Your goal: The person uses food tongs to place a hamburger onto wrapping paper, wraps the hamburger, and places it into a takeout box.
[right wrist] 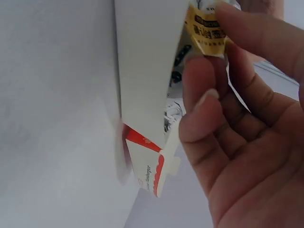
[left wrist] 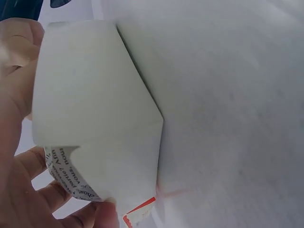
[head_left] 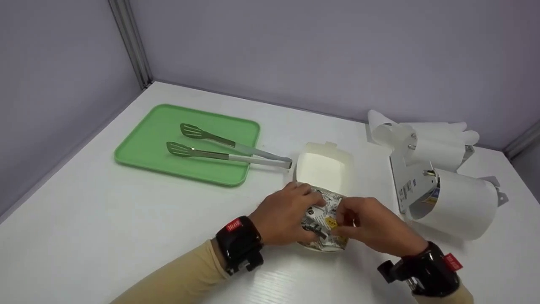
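Observation:
A white hamburger box (head_left: 325, 169) stands with its lid folded back; red trim and the word "Hamburger" show in the right wrist view. Inside lies a bundle in newsprint-patterned paper wrapper (head_left: 316, 213). My left hand (head_left: 289, 213) holds the bundle from the left, thumb near the front and fingers bent over the back. In the left wrist view its fingers come over the box wall (left wrist: 90, 85). With thumb and fingers my right hand (head_left: 375, 221) pinches the wrapper at the yellow printed patch (right wrist: 206, 33). What the wrapper covers is hidden.
Tongs (head_left: 257, 159) with slotted ends lie across a green tray (head_left: 143, 143), their handles reaching past its right edge. At the right stand a metal holder (head_left: 409, 185) and curled white sheets (head_left: 464, 202). Walls (head_left: 295, 55) border the white table (head_left: 168, 211).

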The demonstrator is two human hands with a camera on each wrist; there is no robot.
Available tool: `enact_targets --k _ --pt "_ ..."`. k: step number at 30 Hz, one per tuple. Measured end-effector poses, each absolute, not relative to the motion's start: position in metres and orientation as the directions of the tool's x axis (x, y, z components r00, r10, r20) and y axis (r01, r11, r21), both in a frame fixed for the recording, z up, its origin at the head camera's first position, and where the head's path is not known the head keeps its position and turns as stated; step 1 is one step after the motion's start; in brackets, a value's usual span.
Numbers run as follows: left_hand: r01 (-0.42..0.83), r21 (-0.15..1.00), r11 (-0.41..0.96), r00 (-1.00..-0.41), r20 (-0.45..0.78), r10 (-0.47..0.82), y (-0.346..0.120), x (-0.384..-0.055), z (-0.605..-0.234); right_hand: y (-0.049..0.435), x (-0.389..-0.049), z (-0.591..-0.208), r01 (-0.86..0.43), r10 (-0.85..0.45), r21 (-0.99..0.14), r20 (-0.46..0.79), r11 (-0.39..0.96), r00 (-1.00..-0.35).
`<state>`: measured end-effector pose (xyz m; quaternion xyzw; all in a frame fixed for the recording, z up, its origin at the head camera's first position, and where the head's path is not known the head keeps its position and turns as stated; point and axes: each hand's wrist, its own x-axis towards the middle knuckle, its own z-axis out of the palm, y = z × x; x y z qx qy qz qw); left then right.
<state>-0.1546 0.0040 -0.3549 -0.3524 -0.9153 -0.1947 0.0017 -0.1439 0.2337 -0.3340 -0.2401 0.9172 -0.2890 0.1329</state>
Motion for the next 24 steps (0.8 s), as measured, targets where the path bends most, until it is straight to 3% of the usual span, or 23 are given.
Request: enact_targets --k 7,13,19,24 --pt "0.648 0.396 0.651 -0.743 0.138 0.655 0.000 -0.157 -0.357 0.225 -0.146 -0.345 -0.377 -0.539 -0.606 -0.101 0.700 -0.836" --pt "0.629 0.383 0.676 -0.760 0.121 0.639 -0.001 -0.156 -0.357 0.235 -0.152 -0.342 -0.383 -0.525 -0.667 -0.016 0.640 -0.851" --pt "0.628 0.379 0.680 -0.761 0.114 0.639 -0.001 -0.157 -0.356 0.242 -0.159 -0.342 -0.282 -0.276 -0.688 0.123 0.669 -0.953" --pt "0.630 0.378 0.678 -0.758 0.111 0.642 0.000 -0.156 -0.355 0.249 -0.170 -0.352 -0.087 -0.070 -0.666 0.053 0.741 -0.996"
